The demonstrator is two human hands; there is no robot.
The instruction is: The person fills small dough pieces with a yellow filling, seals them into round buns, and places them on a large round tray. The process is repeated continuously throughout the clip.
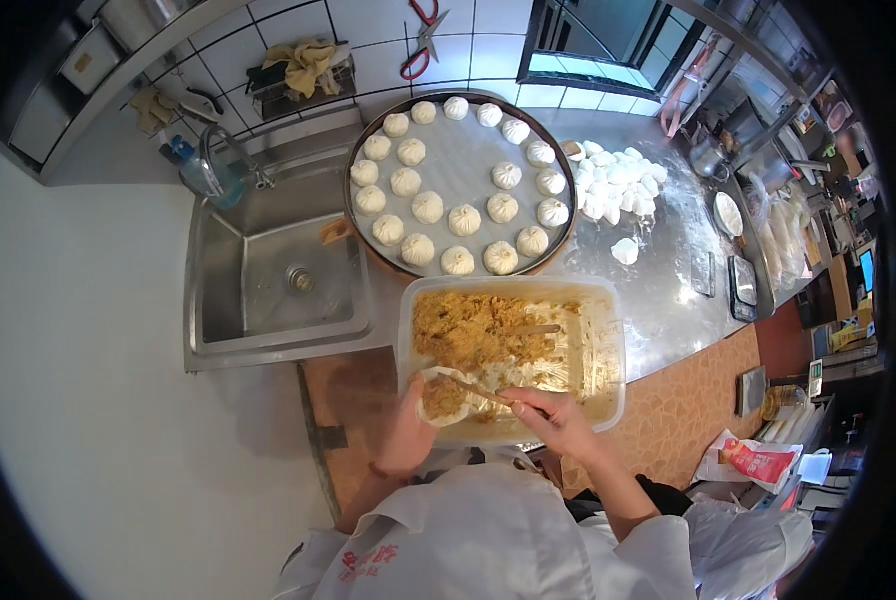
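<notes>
My left hand (405,434) cups a round dough wrapper (429,408) at the near left corner of a clear plastic tub (616,350). A mound of orange-brown filling (444,395) lies on the wrapper. My right hand (556,420) grips a flat wooden spatula (480,390), its tip touching that filling. More filling (463,325) is heaped in the left and far part of the tub, and the right part shows only smears. Another wooden stick (533,329) lies in the tub. Beyond it, a big round tray (458,190) carries several pleated buns (464,220).
A steel sink (258,280) is at the left, with a soap bottle (226,188) behind it. Floured dough pieces (618,183) are piled right of the tray, one flattened piece (625,251) apart. A scale (743,285) sits farther right. Scissors (425,42) hang on the tiled wall.
</notes>
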